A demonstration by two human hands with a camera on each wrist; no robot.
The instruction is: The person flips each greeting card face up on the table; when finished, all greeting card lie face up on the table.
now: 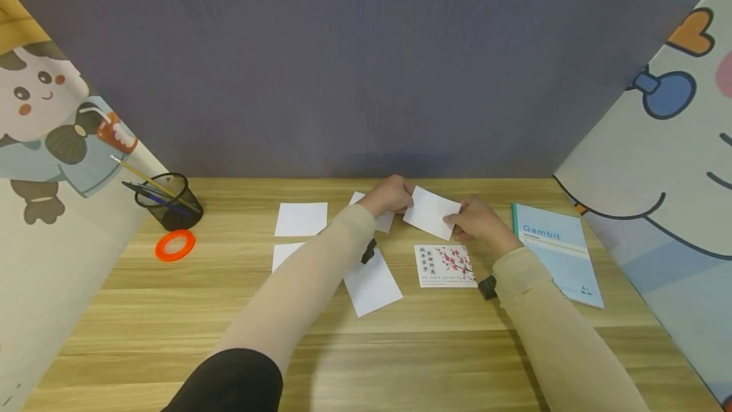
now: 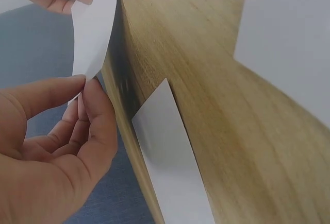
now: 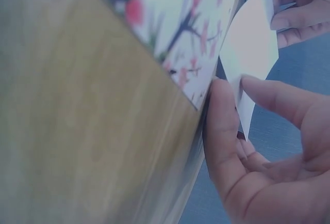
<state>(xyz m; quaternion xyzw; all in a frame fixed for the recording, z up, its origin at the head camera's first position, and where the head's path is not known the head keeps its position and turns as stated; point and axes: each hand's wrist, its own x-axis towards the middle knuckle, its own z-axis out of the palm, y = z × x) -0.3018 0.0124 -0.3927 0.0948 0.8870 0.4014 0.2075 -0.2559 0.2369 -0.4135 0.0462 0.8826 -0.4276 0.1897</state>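
Toward the back of the pale wood-grain desk (image 1: pixel 400 361), a small white rectangular card (image 1: pixel 432 212) is held between both hands, behind a white card printed with red blossom and dark characters (image 1: pixel 446 266). One end is pinched by the left hand (image 1: pixel 391 196) between thumb and fingertips; the opposite end is gripped by the right hand (image 1: pixel 480 224), thumb against the white face — neither is spread wide.

Only one card is seen laid flat with print upward; the held one is not yet set down. Four more plain white cards are seen leftward: an upper-left one (image 1: pixel 301 219), one partly hidden below it (image 1: pixel 283 254), one partly covered by the left arm (image 1: pixel 384 222) and a slanted one nearer the front (image 1: pixel 373 283). An early stage is therefore judged likely — whether print is borne on their undersides cannot be told.
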